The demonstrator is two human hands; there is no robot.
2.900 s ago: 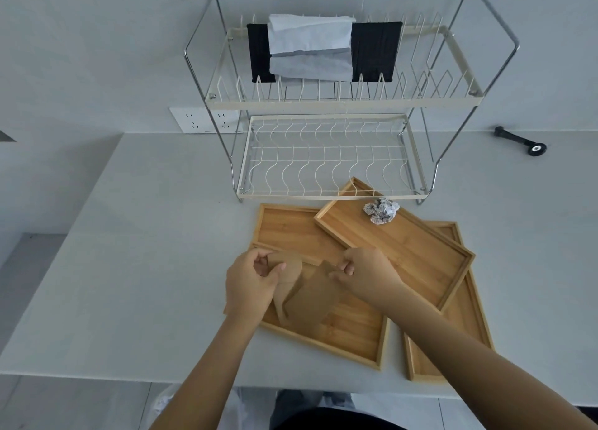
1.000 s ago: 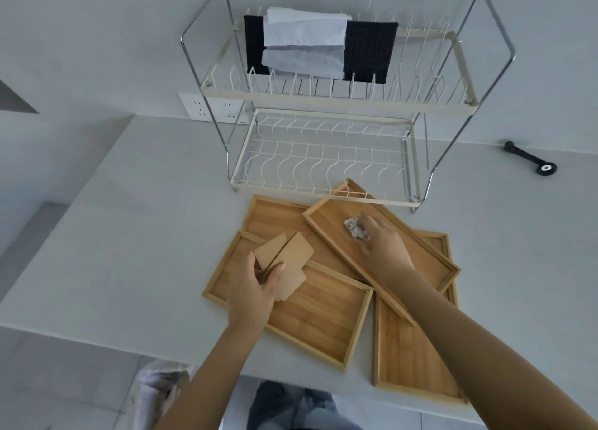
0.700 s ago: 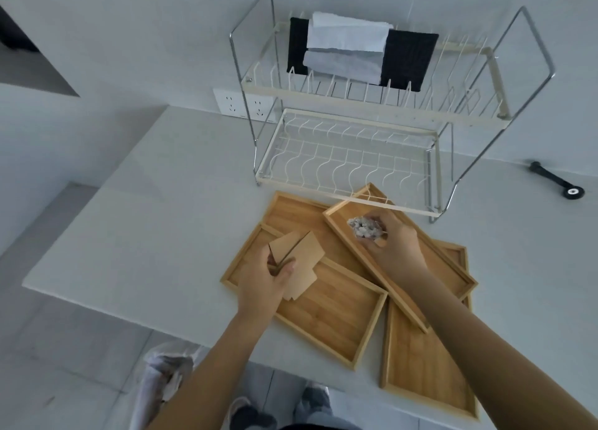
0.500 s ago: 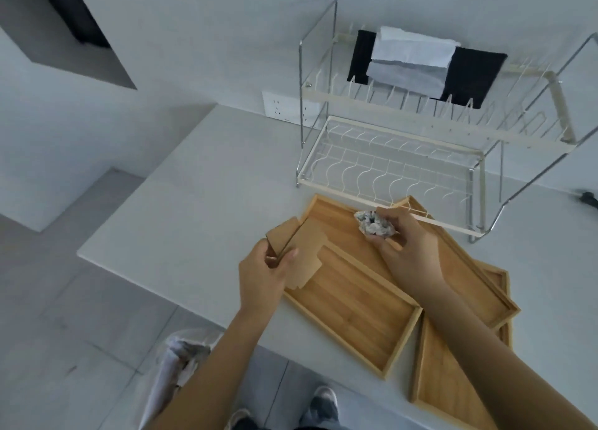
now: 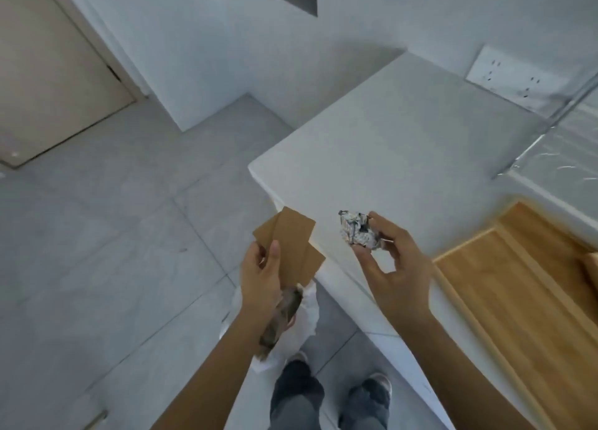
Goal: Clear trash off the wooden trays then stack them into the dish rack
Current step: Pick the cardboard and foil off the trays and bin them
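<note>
Left hand (image 5: 260,277) pinches brown cardboard pieces (image 5: 291,245) past the table (image 5: 404,144) corner, over a white-lined bin (image 5: 291,319) on the floor. Right hand (image 5: 393,267) grips crumpled foil ball (image 5: 357,232) in fingertips above table edge. Wooden trays (image 5: 517,284) at right; dish rack (image 5: 563,144) behind, blurred.

Crumpled foil ball (image 5: 358,232) and brown card pieces (image 5: 293,246) held aloft; wooden trays (image 5: 504,287) on counter

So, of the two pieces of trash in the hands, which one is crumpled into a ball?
The foil wad pinched in the right hand. It is silvery and crushed round, while the brown cardboard pieces in the left hand are flat.
</note>
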